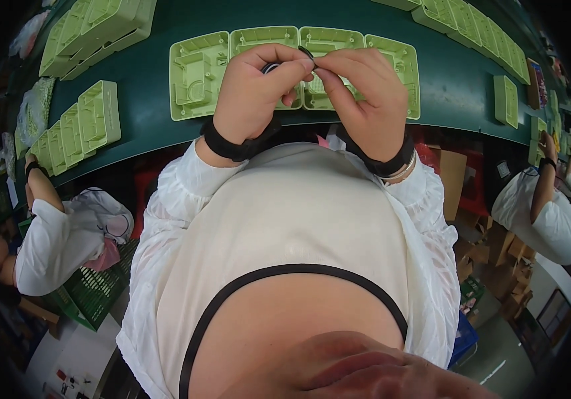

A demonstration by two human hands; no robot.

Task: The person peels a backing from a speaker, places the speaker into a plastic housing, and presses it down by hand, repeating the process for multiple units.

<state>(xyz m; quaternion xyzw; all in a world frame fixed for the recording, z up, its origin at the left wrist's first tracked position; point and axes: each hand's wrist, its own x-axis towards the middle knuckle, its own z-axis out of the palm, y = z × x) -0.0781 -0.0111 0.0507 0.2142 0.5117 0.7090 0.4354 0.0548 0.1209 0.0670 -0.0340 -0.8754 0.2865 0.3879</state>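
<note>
Above a row of several light green plastic housings (196, 50), my two hands meet at their fingertips. My left hand (249, 90) is closed, with thumb and forefinger pinching a small thin black piece (305, 51), too small to name. A dark round thing with a pale edge (270, 68) shows inside the curl of that hand. Thumb and forefinger of my right hand (372, 93) pinch at the same black piece from the other side. Both wrists wear black bands. The housings lie open side up, showing ribs and compartments, and my hands partly cover the middle ones.
Stacked green housings (116, 23) stand at the far left, with more (98, 113) leaning in a row nearer. Another row (471, 30) lies far right, beside a single housing (506, 100). Co-workers sit at left (66, 246) and right (541, 206). A green crate (89, 292) stands left.
</note>
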